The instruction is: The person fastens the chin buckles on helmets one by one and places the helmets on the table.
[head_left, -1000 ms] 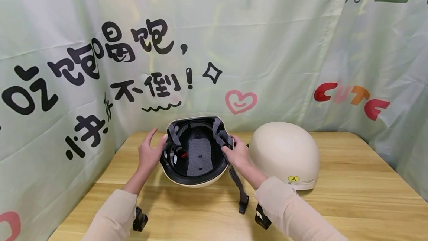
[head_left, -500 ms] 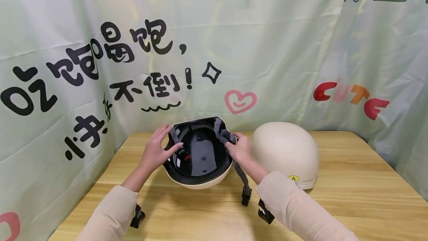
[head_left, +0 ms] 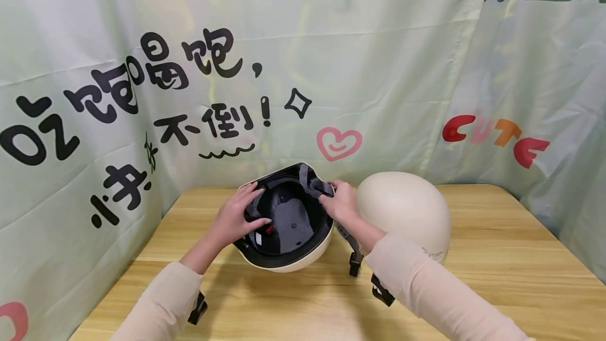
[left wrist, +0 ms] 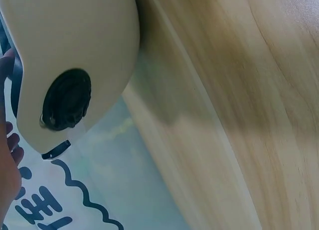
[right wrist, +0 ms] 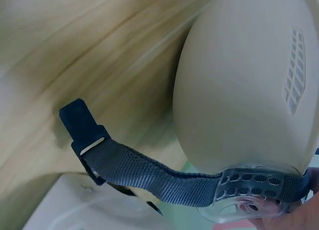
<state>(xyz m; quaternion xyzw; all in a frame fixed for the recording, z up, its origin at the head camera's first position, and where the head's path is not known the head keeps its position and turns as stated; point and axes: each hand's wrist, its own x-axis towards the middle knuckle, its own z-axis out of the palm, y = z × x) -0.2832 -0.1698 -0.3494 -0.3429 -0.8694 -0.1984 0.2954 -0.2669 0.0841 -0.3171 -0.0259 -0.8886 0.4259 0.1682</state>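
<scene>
Left hand (head_left: 239, 214): fingers and thumb spread at the left rim. Upturned helmet (head_left: 291, 222): tilted, cavity exposed, between both hands. Right hand (head_left: 343, 204): pinches the right rim — strap (right wrist: 149, 172) hanging alongside. Second helmet (head_left: 402, 209): dome up on the desk (head_left: 502, 251).

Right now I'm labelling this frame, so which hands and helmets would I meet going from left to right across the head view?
Left hand → tilted helmet → right hand → dome-up helmet.
</scene>
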